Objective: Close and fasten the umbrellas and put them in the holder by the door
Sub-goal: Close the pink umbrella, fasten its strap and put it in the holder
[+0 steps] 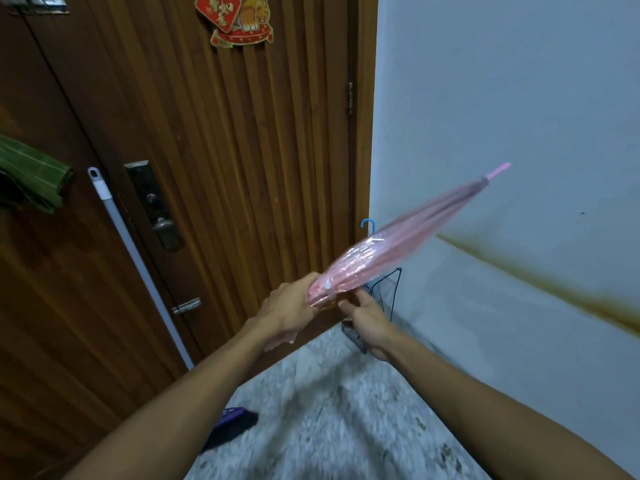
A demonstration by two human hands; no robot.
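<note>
A closed pink see-through umbrella [398, 244] slants up to the right, its tip near the white wall. A strap with a white snap wraps its lower end. My left hand [287, 311] grips that lower end. My right hand [367, 318] is just under the umbrella, fingers touching its lower edge near the strap. Behind them a dark wire holder [394, 289] stands in the corner by the door, with a blue hooked umbrella handle [367, 225] sticking out of it. The pink umbrella's own handle is hidden by my left hand.
A brown wooden door [242, 150] fills the left, with a lock [152, 202] and a white mop pole [138, 261] leaning on it. A green folded thing [27, 174] hangs at far left. A dark purple object [232, 424] lies on the speckled floor [329, 410].
</note>
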